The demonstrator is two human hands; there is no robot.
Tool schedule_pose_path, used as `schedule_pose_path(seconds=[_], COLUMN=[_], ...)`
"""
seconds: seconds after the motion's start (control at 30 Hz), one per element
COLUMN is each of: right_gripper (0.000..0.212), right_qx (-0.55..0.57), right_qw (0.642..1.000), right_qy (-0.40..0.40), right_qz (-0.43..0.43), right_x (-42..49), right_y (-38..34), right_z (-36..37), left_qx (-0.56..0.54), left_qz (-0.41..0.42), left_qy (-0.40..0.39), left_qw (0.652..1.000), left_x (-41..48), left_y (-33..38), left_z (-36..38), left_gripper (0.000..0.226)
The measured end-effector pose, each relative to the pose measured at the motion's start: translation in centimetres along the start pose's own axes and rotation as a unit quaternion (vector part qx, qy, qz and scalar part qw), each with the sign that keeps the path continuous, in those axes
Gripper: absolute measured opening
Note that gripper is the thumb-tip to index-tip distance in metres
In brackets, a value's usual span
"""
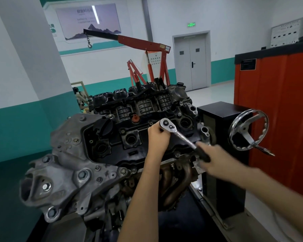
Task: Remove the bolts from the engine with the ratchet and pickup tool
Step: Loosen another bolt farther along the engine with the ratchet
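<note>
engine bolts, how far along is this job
Done: no removed bolts show anywhere. In hand: the left hand holds the ratchet at its head on the engine, the right hand grips its handle; the bolt under it is hidden. Left: bolts still sit in the black cover, and the pickup tool is not in view.
</note>
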State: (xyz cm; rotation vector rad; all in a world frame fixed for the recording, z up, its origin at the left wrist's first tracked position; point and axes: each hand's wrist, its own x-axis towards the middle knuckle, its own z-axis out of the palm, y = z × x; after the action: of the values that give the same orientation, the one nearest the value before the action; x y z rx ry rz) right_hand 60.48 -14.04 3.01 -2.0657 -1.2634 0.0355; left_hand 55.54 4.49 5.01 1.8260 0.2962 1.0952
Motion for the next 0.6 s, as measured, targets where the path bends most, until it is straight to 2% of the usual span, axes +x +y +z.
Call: schedule_pose_path(seconds=[0.03, 0.1, 0.17, 0.23, 0.3, 0.33, 0.43, 0.53, 0.6], right_gripper=[0.026, 0.027, 0.027, 0.027, 0.028, 0.028, 0.026, 0.024, 0.03], right_qx=[-0.092, -0.288, -0.354, -0.296, -0.123, -0.022, 0.176, 0.235, 0.187], right_qw=[0.996, 0.957, 0.932, 0.951, 0.986, 0.993, 0.971, 0.96, 0.977], right_qy=[-0.008, 0.011, 0.05, 0.084, 0.104, 0.105, 0.137, 0.123, 0.081], right_qz=[-0.015, -0.046, -0.058, -0.026, 0.032, 0.055, 0.086, 0.089, 0.066], right_x=[1.1, 3.3, 4.1, 2.7, 0.0, -1.1, -1.5, -1.1, -1.2], right_y=[0.6, 0.7, 0.5, 0.6, -0.1, -0.9, -4.5, -5.7, -3.9], right_z=[-2.0, -4.6, -4.8, -2.5, 1.6, 3.9, 10.0, 11.2, 8.5], left_qx=[0.008, 0.008, -0.013, -0.033, -0.043, -0.042, -0.041, -0.035, -0.047], left_qz=[0.001, 0.002, -0.002, -0.009, -0.005, -0.002, -0.004, -0.008, -0.013], left_qy=[-0.004, -0.003, 0.014, 0.036, 0.053, 0.055, 0.073, 0.075, 0.044], left_qw=[1.0, 1.0, 1.0, 0.999, 0.998, 0.998, 0.996, 0.997, 0.998], left_x=[0.2, 0.4, 0.2, -0.2, -0.5, -0.5, -0.2, -0.1, 0.0], left_y=[0.0, -0.2, -0.4, -0.4, -0.5, -0.5, -0.4, -0.3, -0.4], left_z=[-0.1, -0.4, -0.4, 0.0, 0.5, 0.8, 1.1, 0.7, 0.3], left_gripper=[0.045, 0.039, 0.034, 0.027, 0.038, 0.041, 0.057, 0.052, 0.051])
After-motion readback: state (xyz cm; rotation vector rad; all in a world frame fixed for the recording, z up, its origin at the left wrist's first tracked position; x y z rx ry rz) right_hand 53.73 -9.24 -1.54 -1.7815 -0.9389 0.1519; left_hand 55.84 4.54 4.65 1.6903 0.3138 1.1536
